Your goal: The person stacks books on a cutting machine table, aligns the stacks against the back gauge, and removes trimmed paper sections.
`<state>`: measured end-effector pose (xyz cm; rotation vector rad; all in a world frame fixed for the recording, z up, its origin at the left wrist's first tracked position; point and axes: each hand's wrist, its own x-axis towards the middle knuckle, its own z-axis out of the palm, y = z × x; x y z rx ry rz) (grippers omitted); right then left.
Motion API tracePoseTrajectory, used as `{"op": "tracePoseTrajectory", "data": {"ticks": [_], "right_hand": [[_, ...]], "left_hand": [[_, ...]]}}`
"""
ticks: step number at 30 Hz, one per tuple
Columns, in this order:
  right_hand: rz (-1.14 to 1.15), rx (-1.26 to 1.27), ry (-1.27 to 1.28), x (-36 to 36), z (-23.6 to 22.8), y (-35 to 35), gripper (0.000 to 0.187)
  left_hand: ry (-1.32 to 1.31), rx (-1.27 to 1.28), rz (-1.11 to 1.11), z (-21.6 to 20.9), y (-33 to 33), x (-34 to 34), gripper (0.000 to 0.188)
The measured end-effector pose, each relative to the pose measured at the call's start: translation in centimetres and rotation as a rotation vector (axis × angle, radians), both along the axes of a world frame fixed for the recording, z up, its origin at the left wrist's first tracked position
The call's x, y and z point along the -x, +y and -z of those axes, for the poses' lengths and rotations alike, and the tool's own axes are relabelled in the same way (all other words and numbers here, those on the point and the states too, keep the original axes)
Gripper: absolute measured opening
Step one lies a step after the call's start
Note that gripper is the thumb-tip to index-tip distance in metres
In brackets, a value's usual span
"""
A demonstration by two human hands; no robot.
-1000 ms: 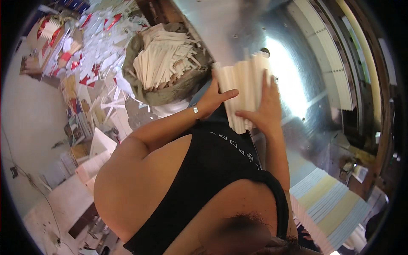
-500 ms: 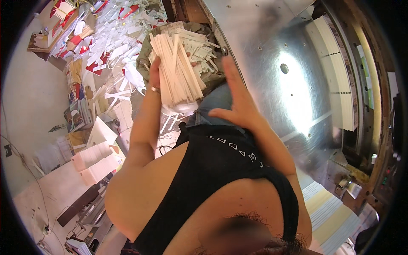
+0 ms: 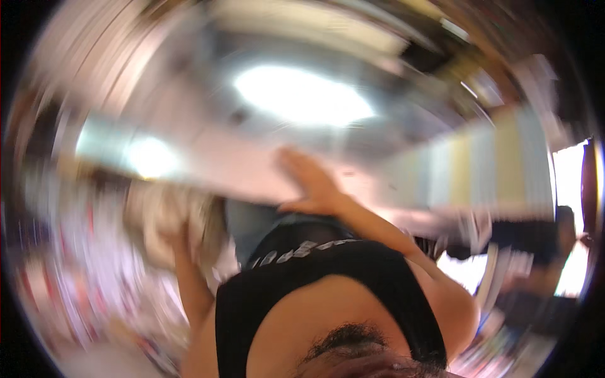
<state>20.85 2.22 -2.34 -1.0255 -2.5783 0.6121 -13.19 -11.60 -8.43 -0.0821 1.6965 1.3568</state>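
Observation:
Motion smears most of the picture. My right hand [image 3: 315, 189] is over the near edge of the shiny metal table [image 3: 233, 160]. Its fingers stretch out, the thumb stands apart, and nothing is in it. Down to the left, my left hand [image 3: 172, 234] is at a dull greenish-brown sack [image 3: 213, 230], beside the table's edge. Blur hides its fingers and whether it holds anything. A pale mass [image 3: 165, 205] by this hand looks like paper strips, but I cannot make out single ones.
Striped pale-blue and yellow paper stacks [image 3: 485, 160] lie at the table's right. Blurred paper scraps [image 3: 82, 277] cover the floor at left. A bright glare [image 3: 302, 94] sits on the metal. Dark shapes stand at far right before a bright opening.
My view has swung to the right, so the table now spreads ahead and the sack sits lower left. Earlier my left hand held a bundle of paper strips; now blur hides its grip.

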Motion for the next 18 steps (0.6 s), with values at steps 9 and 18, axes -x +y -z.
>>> {"op": "tracePoseTrajectory", "data": {"ticks": [9, 18], "right_hand": [[-0.054, 0.049, 0.216, 0.0, 0.5, -0.7, 0.108], [-0.118, -0.076, 0.194, 1.4, 1.1, 0.0, 0.098]], "left_hand": [[0.785, -0.153, 0.489, -2.6, 5.5, 1.9, 0.09], [1.375, -0.243, 0.846, -5.0, 12.9, 1.4, 0.077]]}}
